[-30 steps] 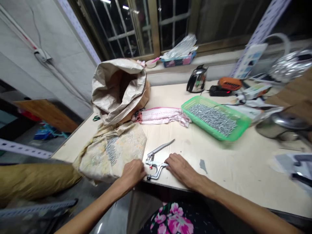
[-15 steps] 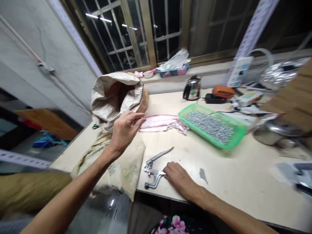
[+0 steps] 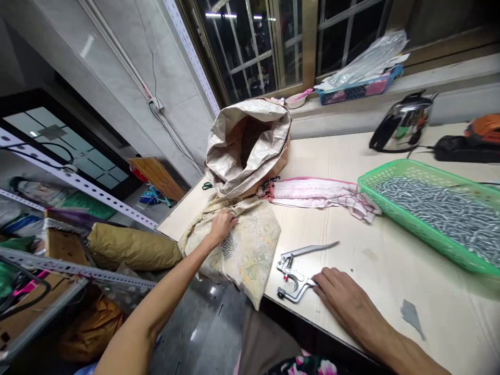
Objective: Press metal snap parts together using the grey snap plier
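Note:
My left hand point(image 3: 224, 225) is over a patterned cream cloth point(image 3: 255, 242) at the table's left edge, its fingers curled and pressed together. Whether something is between them is hidden. Small metal pieces point(image 3: 227, 247) lie on the cloth beside that hand. My right hand point(image 3: 344, 291) rests on the table with its fingers closed over one handle of silver snap pliers point(image 3: 297, 276). The pliers lie on their side, the other handle spread away. Behind the cloth stands a wide-open woven sack point(image 3: 246, 177) with dark contents.
A green plastic basket point(image 3: 414, 219) of small metal rods stands on the right. A pink-white cloth point(image 3: 316, 192) lies between sack and basket. Farther back is a steel kettle point(image 3: 406, 122). A grey scrap point(image 3: 412, 316) sits near my right forearm. Shelving point(image 3: 78, 179) is at the left.
The view has swung left. My left hand has come down from in front of the sack to the patterned cloth. My right hand stays at the pliers' handle.

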A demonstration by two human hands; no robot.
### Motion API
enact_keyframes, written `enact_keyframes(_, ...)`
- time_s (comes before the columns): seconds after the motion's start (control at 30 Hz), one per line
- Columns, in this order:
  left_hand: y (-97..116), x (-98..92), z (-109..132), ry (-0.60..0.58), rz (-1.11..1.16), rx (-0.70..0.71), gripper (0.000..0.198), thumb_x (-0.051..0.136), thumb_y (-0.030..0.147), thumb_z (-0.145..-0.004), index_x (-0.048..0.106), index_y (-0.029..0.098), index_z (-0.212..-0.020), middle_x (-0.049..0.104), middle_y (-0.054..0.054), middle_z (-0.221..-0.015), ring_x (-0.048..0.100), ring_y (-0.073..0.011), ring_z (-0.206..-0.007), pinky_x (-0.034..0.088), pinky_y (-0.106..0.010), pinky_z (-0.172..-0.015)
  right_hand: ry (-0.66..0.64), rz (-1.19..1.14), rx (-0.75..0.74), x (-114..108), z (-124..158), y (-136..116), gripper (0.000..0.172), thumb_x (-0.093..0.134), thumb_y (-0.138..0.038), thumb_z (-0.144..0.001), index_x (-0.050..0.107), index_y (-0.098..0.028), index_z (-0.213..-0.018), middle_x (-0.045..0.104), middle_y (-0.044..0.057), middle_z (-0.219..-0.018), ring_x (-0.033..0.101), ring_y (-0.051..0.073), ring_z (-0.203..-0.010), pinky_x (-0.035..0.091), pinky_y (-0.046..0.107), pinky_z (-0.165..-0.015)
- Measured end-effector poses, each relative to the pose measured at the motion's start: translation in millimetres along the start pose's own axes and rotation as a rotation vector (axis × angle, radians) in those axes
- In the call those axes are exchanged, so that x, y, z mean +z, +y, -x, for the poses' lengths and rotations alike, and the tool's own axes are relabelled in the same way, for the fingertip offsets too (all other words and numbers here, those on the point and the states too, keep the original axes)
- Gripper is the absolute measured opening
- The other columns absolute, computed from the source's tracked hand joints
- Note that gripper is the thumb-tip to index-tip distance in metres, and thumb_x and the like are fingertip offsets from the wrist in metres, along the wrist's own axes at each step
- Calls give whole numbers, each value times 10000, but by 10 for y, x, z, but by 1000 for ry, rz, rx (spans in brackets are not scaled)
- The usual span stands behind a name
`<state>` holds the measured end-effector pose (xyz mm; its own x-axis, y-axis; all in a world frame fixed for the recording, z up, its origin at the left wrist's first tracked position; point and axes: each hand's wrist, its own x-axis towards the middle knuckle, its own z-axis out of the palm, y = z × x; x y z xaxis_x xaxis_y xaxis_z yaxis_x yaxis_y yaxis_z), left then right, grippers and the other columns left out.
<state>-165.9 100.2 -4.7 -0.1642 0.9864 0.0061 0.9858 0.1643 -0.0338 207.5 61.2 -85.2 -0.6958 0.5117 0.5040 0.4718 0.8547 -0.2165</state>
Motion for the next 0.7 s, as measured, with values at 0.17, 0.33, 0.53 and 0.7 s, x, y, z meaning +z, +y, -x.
enact_keyframes(0.17,118,143,-169,14,-4,-18,206,508,190,-888,695,103,-881,658,-161,-1013,563,-264,-1033,438,-349,-883,1,12,-4,-30,-39,-16,135,391,-185,-976,492,-208,-890,519,25,-779,485,200,-685,314,329,-634)
enact_keyframes(0.33,216,77,-245,48,49,-20,210,474,95,-844,683,99,-822,661,-171,-1012,565,-267,-1046,439,-342,-869,-2,8,25,1,-27,-28,140,400,-168,-968,501,-204,-878,524,27,-794,482,196,-700,310,325,-646)
enact_keyframes(0.53,562,-121,174,-40,349,-4,219,507,217,-829,694,116,-883,691,-71,-812,620,-169,-709,466,-265,-684,-32,62,-13,-1,-23,-24,169,433,-98,-934,512,-188,-814,518,28,-782,434,184,-697,282,328,-671)
enact_keyframes(0.7,1042,-141,852,-351,1012,-106,347,624,406,-742,705,110,-904,640,-10,-634,557,-126,-536,422,-231,-549,20,135,-94,-127,-83,-32,254,410,-49,-932,523,-171,-741,490,16,-698,385,167,-661,251,330,-663)
